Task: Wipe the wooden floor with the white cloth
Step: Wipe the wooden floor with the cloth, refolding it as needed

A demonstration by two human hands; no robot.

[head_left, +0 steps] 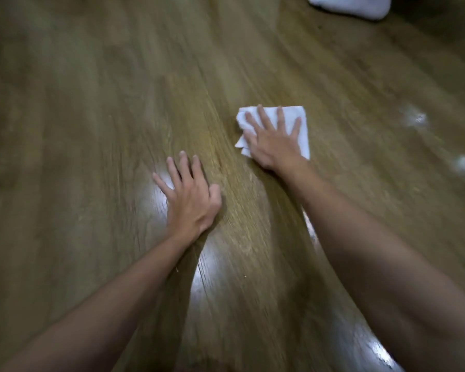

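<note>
The folded white cloth (277,130) is pressed flat to the brown wooden plank floor (91,103) under the right hand (273,142), fingers straight and spread, presumably so pressure is shared across the pad. At eight o'clock from it, the left hand (189,194) is laid flat on bare boards, nothing grasped, apparently as a brace. A white bundle (350,5) is seen at one o'clock.

cloth (293,122): white | floor (91,103): brown, wood-grain streaks
</note>
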